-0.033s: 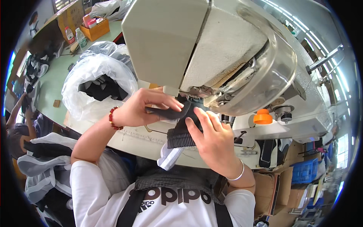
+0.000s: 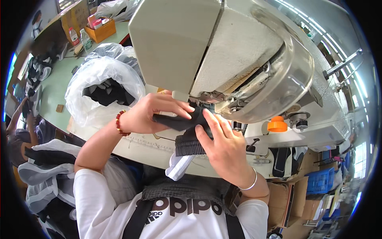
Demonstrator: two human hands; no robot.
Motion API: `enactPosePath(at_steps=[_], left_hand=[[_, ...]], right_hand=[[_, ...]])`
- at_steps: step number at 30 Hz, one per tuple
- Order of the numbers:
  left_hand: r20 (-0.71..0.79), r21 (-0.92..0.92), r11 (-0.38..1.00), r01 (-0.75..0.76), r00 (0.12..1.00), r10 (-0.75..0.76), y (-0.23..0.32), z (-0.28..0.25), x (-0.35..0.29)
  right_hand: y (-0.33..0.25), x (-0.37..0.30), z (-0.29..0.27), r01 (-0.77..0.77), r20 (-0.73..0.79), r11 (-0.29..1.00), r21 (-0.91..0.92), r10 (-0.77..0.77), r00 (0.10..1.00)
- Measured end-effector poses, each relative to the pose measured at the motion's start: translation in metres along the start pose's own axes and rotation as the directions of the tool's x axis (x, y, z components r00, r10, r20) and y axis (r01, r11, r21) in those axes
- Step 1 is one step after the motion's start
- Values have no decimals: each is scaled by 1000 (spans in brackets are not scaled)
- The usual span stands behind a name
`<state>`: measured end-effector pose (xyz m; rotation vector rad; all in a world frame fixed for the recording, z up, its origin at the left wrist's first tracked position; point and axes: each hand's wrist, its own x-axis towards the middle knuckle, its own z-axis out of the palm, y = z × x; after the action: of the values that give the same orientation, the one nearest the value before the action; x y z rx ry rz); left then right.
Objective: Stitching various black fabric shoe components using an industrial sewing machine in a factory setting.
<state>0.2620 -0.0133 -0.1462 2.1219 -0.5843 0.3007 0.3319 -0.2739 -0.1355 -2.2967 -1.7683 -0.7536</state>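
Note:
Under the head of a pale sewing machine (image 2: 175, 44), both my hands work on a black fabric piece (image 2: 179, 122). My left hand (image 2: 153, 111), wearing a red bead bracelet, pinches its left part between thumb and fingers, the fingertips close to the needle area. From the other side, my right hand (image 2: 225, 139) grips the piece, thumb and fingers pressed onto the cloth. A ribbed black elastic band (image 2: 189, 145) lies below, between the hands. Beneath it a pale grey strip (image 2: 179, 167) hangs at the table's near edge. The needle itself is hidden.
A white plastic bag (image 2: 75, 91) of dark pieces stands left of the machine. An orange knob (image 2: 277, 124) and a clear guard (image 2: 296, 79) project at the right. Fabric pieces (image 2: 43, 171) are heaped at lower left; cardboard boxes (image 2: 278, 199) and a blue crate (image 2: 320, 180) stand right.
The black fabric under my left fingertips has shifted slightly, its raised fold now lying flatter. Both hands keep nearly the same place and grip.

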Motion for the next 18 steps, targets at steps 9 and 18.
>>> enactPosePath(at_steps=[9,18], left_hand=[[15,70,975,-212,977,212,-12,-1,5],[-380,-143,987,69,917,-119,-21,51,-7]], right_hand=[[29,5,-22,4,330,985,175,-63,942],[30,5,-11,122,306,979,166,-169,937]])
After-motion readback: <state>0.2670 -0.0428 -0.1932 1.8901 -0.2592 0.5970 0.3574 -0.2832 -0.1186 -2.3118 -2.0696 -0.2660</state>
